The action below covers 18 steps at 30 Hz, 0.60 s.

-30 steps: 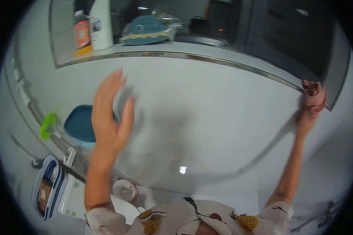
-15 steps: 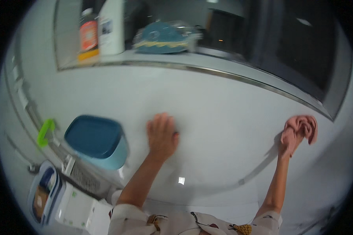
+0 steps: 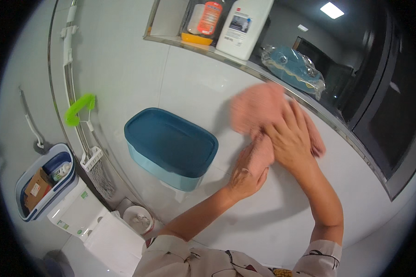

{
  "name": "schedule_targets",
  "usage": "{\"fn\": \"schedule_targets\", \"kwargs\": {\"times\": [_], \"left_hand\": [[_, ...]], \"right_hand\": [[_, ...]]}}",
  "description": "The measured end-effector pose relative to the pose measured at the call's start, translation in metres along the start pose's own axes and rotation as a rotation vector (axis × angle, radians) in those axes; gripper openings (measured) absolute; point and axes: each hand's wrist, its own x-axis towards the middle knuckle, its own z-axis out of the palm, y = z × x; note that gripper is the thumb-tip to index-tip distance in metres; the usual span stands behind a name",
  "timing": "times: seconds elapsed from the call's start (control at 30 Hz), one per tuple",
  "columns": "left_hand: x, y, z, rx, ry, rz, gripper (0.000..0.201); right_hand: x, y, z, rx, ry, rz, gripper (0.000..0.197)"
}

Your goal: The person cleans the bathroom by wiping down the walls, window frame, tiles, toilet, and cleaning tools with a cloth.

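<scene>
The left hand (image 3: pixel 247 183) and right hand (image 3: pixel 289 138) both have fingers holding the pink cloth (image 3: pixel 259 108), in front of the wall (image 3: pixel 194 83) below the window ledge (image 3: pixel 326 115). Swung too high, a loose fold could knock down the blue wrapped item (image 3: pixel 291 69).

The bare left-hand grip (image 3: pixel 246 182) is curled closed, its slim forearm (image 3: pixel 201 217) slanting up and rightward. Just beyond, the bare right-hand grip (image 3: pixel 289 138) shows its back, fingers pointing up-left, the right arm (image 3: pixel 322 189) bent.
</scene>
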Motion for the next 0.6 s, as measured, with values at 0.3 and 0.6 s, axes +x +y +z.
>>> {"fn": "schedule_targets", "kwargs": {"times": [0.3,0.6], "left_hand": [[-0.047,0.057,-0.038,0.052,-0.070,-0.212,0.038],[-0.086,0.059,-0.037,0.051,-0.005,-0.269,0.044]], "right_hand": [[0.132,-0.016,0.034,0.031,0.187,-0.291,0.048],[-0.001,-0.026,0.034,0.024,0.036,-0.232,0.038]]}}
